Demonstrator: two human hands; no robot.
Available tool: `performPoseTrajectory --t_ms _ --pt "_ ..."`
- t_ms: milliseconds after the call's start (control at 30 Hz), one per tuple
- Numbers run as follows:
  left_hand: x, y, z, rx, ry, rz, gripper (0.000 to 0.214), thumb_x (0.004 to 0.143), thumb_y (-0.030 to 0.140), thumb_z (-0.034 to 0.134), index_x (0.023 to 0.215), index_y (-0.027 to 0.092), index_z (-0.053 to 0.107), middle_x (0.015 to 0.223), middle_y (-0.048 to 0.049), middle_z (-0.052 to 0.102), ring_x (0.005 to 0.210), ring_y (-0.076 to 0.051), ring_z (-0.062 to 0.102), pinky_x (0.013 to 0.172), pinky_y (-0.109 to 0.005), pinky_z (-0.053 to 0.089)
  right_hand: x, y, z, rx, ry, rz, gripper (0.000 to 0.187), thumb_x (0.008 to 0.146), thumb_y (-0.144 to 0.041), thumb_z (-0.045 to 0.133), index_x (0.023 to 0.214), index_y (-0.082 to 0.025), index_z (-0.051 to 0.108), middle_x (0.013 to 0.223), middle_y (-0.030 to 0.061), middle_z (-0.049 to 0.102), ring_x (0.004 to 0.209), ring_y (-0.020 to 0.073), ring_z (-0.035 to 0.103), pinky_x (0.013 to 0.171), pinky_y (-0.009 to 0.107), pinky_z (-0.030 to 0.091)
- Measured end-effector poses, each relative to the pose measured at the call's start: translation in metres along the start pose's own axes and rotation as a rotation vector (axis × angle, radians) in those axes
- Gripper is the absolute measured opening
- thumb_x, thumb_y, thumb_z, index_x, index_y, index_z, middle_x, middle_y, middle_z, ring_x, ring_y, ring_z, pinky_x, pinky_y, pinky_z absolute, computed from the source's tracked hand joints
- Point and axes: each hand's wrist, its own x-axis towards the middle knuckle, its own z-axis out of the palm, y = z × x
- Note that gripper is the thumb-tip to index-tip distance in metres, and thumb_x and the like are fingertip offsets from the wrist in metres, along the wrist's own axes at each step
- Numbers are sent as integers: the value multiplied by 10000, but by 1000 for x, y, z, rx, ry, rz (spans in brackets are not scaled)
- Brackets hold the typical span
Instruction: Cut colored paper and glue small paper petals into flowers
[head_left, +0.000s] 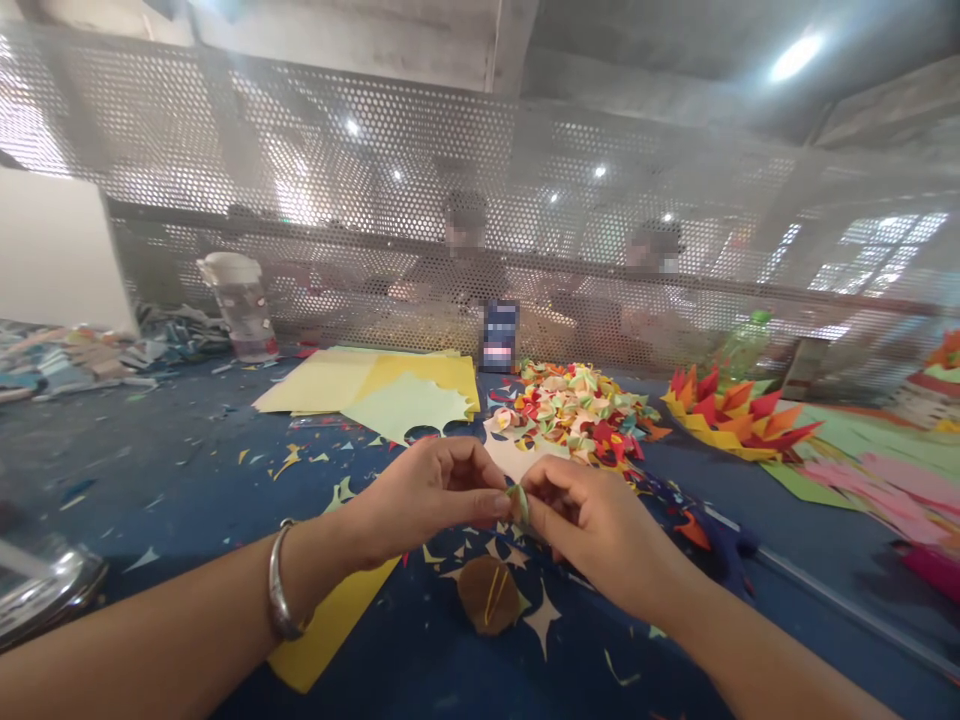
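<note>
Between my two hands is a small folded piece of pale green paper [519,503]. My left hand [439,500], with a silver bangle [279,585] on its wrist, pinches it from the left. From the right, the fingers of my right hand [592,515] are closed on the same piece. Just below lies a round brown disc [489,595] with a yellow line looped on it. Star-shaped paper offcuts [543,620] are scattered around the disc. Past my hands rises a heap of small folded paper pieces [589,405] in red, yellow, cream and green.
Yellow and pale green sheets [315,380] lie at the back left beside a clear bottle [241,310]. A red and orange folded-paper ring [739,415] sits at the right. A blue glue gun [712,545] rests beyond my right hand. A perforated metal screen [337,200] stands behind.
</note>
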Motion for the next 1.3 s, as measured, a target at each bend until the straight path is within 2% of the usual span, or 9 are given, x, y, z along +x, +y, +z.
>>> performPoseTrajectory --t_ms 233,333,533,767,1000,1300 --pt "0 2 -1 -34 2 -79 202 764 315 660 839 132 615 796 -57 671 695 -124 604 677 -270 457 0 0 0 -39 1 -22 127 871 -272 502 771 -198 526 606 -45 451 507 88 354 446 244 290" --pt "1 3 0 -57 4 -101 188 772 323 642 790 137 615 808 -61 678 748 -154 626 709 -292 471 0 -1 0 -49 -7 -25 145 871 -286 506 754 -201 520 582 -57 410 499 86 332 437 240 278" --pt "0 4 0 -38 -5 -92 182 770 314 643 783 133 625 809 -61 673 737 -145 619 711 -284 466 0 -1 1 -46 -1 -34 165 875 -315 503 754 -205 520 583 -58 405 498 88 332 436 237 274" --pt "1 0 1 23 3 -48 140 725 240 665 819 145 619 791 -35 670 732 -139 610 746 -306 482 1 0 0 -66 0 -38 100 857 -258 505 781 -203 540 590 -50 453 494 88 359 436 238 285" --pt "0 -2 5 232 67 25 63 731 179 578 780 169 615 705 -1 648 649 -118 575 648 -255 452 0 -6 0 -127 38 -85 58 821 -194 519 778 -199 557 623 -34 490 527 93 406 479 238 331" --pt "0 -4 5 289 30 35 102 759 172 518 831 186 589 715 2 658 643 -110 579 629 -238 442 2 -6 1 -225 53 -124 83 790 -147 534 726 -198 550 605 -32 496 528 101 428 493 252 324"
